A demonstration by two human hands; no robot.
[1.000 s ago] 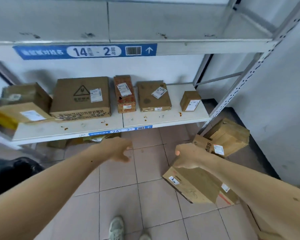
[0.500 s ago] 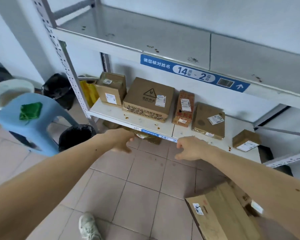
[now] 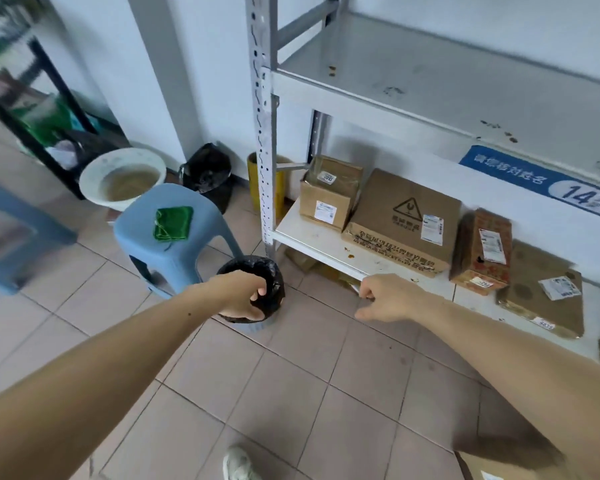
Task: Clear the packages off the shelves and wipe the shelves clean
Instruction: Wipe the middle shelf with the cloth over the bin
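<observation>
At frame centre, the left hand (image 3: 240,296) and the right hand (image 3: 386,299) hang loosely curled, holding nothing, below the boxes (image 3: 401,220) on the shelf (image 3: 321,243).

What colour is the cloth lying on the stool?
Green; the cloth lies folded on the light blue stool, clearest in the head view.

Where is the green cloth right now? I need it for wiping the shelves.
The folded green cloth lies on the seat of the light blue plastic stool, left of the shelf's metal upright.
</observation>
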